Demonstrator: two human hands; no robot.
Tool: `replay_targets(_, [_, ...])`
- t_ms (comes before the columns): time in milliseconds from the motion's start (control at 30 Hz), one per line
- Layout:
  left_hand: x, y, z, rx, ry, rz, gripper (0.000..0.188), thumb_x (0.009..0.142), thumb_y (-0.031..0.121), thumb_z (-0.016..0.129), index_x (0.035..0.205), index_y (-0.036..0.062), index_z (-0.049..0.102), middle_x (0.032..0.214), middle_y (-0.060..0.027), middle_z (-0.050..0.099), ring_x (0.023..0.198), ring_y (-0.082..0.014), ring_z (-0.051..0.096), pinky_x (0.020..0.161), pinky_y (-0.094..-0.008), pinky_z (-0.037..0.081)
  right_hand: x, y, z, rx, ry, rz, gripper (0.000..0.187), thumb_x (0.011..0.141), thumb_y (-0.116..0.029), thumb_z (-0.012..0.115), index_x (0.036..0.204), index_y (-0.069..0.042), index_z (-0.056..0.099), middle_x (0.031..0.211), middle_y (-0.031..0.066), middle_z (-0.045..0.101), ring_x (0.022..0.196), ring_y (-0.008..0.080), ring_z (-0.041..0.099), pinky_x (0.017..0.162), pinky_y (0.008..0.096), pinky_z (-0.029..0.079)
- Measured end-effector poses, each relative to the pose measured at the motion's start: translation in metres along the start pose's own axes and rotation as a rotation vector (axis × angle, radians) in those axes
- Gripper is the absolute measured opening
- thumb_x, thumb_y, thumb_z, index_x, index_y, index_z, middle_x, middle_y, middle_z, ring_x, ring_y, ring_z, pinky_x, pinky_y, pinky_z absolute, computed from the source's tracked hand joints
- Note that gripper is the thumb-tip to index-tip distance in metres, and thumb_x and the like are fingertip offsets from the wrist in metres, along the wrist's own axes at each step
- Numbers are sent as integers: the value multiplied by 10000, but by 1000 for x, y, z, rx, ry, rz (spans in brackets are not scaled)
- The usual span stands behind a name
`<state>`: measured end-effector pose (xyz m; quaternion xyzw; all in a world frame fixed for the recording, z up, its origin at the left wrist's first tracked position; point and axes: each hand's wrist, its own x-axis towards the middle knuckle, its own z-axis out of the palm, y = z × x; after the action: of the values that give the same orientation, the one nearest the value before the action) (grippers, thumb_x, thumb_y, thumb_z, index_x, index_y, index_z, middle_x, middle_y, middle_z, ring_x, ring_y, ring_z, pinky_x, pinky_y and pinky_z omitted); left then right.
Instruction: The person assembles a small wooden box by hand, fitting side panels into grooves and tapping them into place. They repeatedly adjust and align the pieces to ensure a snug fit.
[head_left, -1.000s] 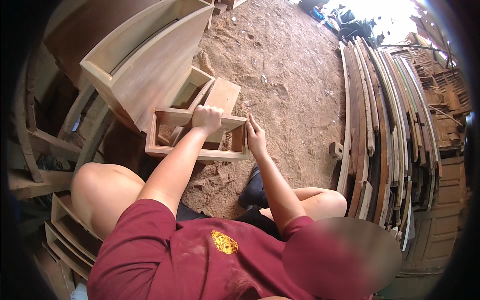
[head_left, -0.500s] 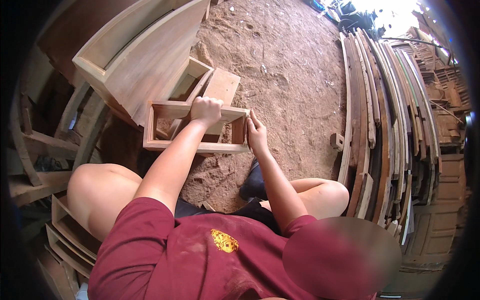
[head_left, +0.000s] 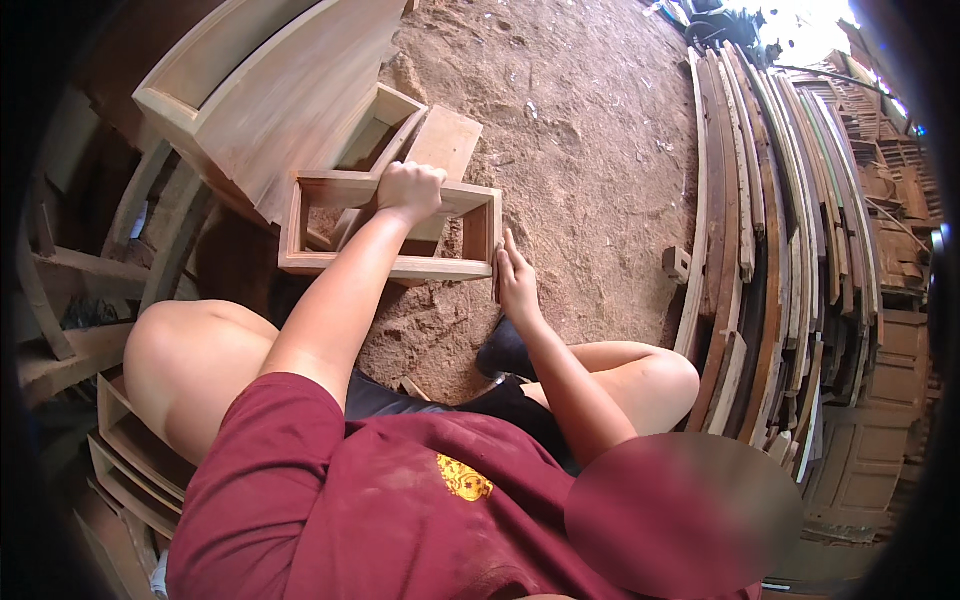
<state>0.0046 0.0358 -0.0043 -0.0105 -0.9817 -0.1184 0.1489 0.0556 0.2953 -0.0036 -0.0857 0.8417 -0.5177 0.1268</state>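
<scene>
The left hand (head_left: 411, 190) is clamped over the far rail of an open rectangular wooden frame (head_left: 440, 267), at its 12 o'clock side. The right hand (head_left: 516, 280), well apart from the left, lies just beside the frame's end at 4 o'clock, its fingers stretched out straight; a thin brownish edge shows at its inner side, and I cannot tell whether the hand grips it or touches the frame. The frame sits ahead of the person's knees, its long sides running roughly from 9 to 3 o'clock. Around it, a flat board (head_left: 447, 140) stretches away at 1 o'clock, an open wooden box (head_left: 398, 140) stands at 12, and a large pale wooden cabinet (head_left: 290, 100) rises at 11. A small block (head_left: 677, 263) lies at 3 o'clock on the sandy floor (head_left: 570, 130), near a long stack of planks (head_left: 735, 230) farther out. A panelled door (head_left: 850, 460) shows beyond at 4 o'clock.
</scene>
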Motion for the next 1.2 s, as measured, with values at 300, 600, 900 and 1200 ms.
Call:
replay_targets(300, [8, 9, -11, 3, -33, 14, 263, 755, 445, 715, 841, 197, 739, 831, -33, 742, 811, -220, 728, 719, -397, 532, 125, -13, 6, 71, 118, -21, 497, 1068, -222, 501, 1488, 34, 433, 1469, 166, 538, 1206, 159, 573, 1038, 283, 433])
replay_targets(600, [-3, -4, 2, 37, -56, -26, 350, 792, 553, 705, 838, 207, 732, 844, -16, 745, 812, -213, 727, 710, -392, 524, 50, -25, 17, 88, 89, 52, 507, 1060, -188, 511, 1508, 22, 402, 1502, 185, 500, 1360, 217, 496, 1113, 315, 383])
replay_targets(900, [11, 16, 3, -26, 30, -10, 94, 723, 227, 678, 779, 211, 752, 804, -71, 734, 808, -255, 717, 737, -419, 512, 143, -3, 1, -24, 156, -85, 463, 1038, -220, 549, 1445, -3, 507, 1387, 223, 599, 1270, 239, 576, 1066, 329, 430])
replay_targets(1200, [-1, 8, -19, 24, -98, -47, 207, 749, 399, 718, 849, 223, 759, 850, -35, 750, 852, -224, 733, 744, -405, 535, 89, -29, 19, 25, 165, -20, 492, 1032, -246, 567, 1447, 9, 500, 1386, 210, 604, 1253, 216, 587, 1056, 327, 433])
